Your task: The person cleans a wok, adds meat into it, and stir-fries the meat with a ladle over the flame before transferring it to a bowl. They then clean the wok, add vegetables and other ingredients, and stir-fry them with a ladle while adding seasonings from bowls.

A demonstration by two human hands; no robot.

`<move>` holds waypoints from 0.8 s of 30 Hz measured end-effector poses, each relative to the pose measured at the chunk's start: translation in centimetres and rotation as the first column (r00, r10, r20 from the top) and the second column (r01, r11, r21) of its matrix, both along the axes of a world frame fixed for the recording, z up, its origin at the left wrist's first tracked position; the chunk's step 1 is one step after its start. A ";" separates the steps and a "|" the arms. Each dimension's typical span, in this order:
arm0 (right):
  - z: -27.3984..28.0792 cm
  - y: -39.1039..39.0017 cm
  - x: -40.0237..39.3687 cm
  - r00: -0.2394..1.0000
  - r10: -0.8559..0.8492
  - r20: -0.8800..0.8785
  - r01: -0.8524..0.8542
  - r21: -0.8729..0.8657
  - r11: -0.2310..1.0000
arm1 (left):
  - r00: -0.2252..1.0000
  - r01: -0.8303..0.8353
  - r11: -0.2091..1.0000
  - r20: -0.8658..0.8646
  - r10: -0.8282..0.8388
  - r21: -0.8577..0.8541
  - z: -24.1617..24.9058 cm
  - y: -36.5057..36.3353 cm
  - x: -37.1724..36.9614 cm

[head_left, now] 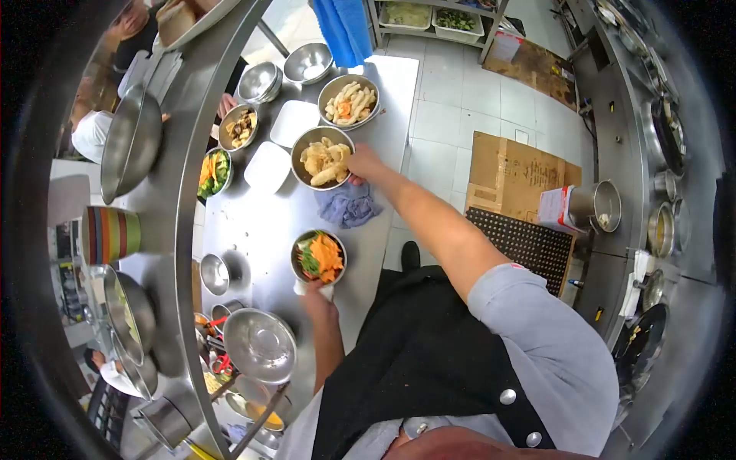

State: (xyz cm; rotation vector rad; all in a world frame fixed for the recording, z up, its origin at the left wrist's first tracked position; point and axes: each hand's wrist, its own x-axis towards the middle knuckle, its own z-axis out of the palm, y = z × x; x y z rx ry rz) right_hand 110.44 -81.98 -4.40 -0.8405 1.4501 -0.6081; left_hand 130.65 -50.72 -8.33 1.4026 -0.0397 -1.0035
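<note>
My left hand [320, 303] is at the near side of a metal bowl [295, 266] filled with orange carrot strips [328, 254] and chopped greens [309, 261]. A white cloth [318, 290] lies between that hand and the bowl, which my fingers grip low down. Farther along the steel table, my right hand [363, 163] grasps the right rim of another metal bowl [300, 172]. Pale yellowish food pieces [325, 159] fill this bowl. Just below it lies a crumpled bluish-grey cloth [349, 205]. The fingertips of both hands are partly hidden.
Beyond stand a bowl of pale strips [349, 106], white square dishes [268, 167] and bowls of vegetables [215, 173]. A large metal bowl [261, 345] sits near my left side. A steel shelf [175, 253] runs along the left. Flattened cardboard [514, 172] covers floor at right.
</note>
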 end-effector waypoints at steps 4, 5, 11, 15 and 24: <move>-4.3 -1.3 0.1 0.945 0.224 -0.238 -0.278 -0.225 0.934 | 0.995 0.031 0.994 0.094 -0.042 0.108 -1.1 0.7 -0.6; -5.2 -1.5 0.1 0.825 0.271 -0.496 -0.470 -0.336 0.816 | 0.992 0.049 0.994 0.108 -0.059 0.095 -0.8 -0.3 -0.9; -2.7 1.6 -3.8 0.992 0.055 -0.110 -0.086 -0.306 0.948 | 0.979 0.075 0.985 0.176 -0.103 0.158 0.1 -3.7 -0.8; 1.0 5.2 -10.8 0.997 0.011 0.075 0.001 -0.159 0.987 | 0.976 0.048 0.999 0.212 -0.051 0.019 2.2 -3.9 -3.7; -0.8 24.8 -37.2 0.940 -0.279 0.197 0.297 -0.067 0.953 | 0.871 0.456 0.888 0.181 -0.457 0.048 6.3 -0.9 -18.6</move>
